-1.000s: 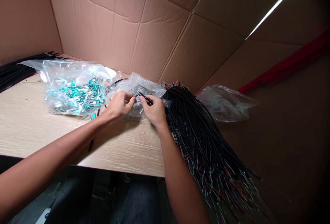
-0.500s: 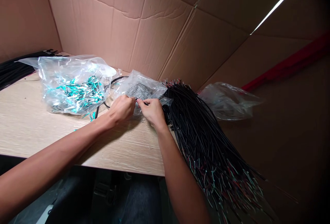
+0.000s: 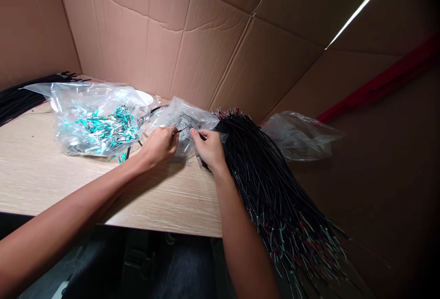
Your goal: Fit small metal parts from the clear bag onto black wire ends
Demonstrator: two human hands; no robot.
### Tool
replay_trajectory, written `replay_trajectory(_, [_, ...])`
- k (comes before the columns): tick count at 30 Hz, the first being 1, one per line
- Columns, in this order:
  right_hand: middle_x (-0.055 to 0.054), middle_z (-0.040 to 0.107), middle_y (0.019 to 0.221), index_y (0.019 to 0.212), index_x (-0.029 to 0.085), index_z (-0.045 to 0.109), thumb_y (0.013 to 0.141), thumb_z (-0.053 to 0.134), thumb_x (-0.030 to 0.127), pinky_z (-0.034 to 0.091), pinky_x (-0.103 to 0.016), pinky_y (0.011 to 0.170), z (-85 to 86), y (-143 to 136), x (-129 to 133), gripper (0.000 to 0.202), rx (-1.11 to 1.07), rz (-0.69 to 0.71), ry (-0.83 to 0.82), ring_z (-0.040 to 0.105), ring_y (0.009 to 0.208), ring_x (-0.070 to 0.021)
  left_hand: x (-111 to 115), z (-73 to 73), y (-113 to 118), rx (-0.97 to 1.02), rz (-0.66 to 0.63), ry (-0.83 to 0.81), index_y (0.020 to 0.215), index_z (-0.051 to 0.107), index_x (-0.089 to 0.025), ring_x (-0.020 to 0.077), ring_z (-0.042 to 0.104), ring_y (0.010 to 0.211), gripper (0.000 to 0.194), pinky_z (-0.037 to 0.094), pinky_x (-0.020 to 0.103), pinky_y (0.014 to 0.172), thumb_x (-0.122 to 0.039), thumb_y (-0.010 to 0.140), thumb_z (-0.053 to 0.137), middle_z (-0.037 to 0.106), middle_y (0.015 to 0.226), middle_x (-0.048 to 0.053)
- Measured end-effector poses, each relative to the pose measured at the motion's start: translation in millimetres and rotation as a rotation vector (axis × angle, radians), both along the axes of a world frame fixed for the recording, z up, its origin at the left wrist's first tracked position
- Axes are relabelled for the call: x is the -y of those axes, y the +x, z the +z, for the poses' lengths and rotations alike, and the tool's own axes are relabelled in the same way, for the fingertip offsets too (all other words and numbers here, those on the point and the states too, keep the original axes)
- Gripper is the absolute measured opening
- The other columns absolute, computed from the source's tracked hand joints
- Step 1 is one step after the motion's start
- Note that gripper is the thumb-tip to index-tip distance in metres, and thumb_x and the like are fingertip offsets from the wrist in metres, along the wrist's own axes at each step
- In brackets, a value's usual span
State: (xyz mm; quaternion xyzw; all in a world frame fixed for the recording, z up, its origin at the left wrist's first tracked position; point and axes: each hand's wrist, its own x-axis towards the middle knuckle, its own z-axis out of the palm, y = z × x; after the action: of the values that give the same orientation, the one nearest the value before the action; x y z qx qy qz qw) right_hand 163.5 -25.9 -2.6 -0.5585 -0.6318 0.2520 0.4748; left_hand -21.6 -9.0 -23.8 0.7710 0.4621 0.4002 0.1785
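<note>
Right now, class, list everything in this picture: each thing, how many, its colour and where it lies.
table: one, pale wood, across the lower left
cardboard walls: brown, behind the table
wire bundle: one, black, draped off the table's right edge
teal-parts bag: one, clear, rear left
grey-parts bag: one, clear, centre
clear bag: one, far right
black cables: far left edge
thin wire: black, between both hands
left hand: pinching the wire
right hand: pinching the wire

table (image 3: 51, 170): pale wood grain, matt. bags (image 3: 92, 106): clear, glossy, crinkled plastic. wires (image 3: 261, 175): black, smooth plastic sheath. walls (image 3: 192, 37): brown, matt, creased cardboard. small parts (image 3: 182, 122): grey, metallic glint.
</note>
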Motion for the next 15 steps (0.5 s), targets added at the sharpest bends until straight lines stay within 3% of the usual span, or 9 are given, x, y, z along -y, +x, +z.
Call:
replay_trajectory(4, [-0.001, 0.056, 0.067, 0.075, 0.02, 0.068, 0.099, 0.066, 0.045, 0.033, -0.031, 0.062, 3.4, -1.0, 4.3, 0.035, 0.268, -0.003, 0.229, 0.045, 0.064, -0.0158, 2.2, 5.7, -2.4, 0.128, -0.02, 0.009, 0.076, 0.061, -0.021, 0.0159, 0.034, 0.056, 0.015, 0.027, 0.03, 0.061, -0.018, 0.091, 0.063, 0.05, 0.061, 0.002])
replay_trajectory(15, [0.001, 0.045, 0.062, 0.076, 0.021, 0.067, 0.101, 0.065, 0.048, 0.03, -0.032, 0.061, -2.8, -8.3, 4.5, 0.037, 0.284, 0.04, 0.248, 0.037, 0.059, -0.0146, 11.5, 23.9, -4.1, 0.285, -0.037, -0.042, 0.063, 0.053, -0.021, 0.0143, 0.026, 0.056, 0.026, 0.018, 0.031, 0.061, -0.019, 0.087, 0.063, 0.043, 0.055, -0.001])
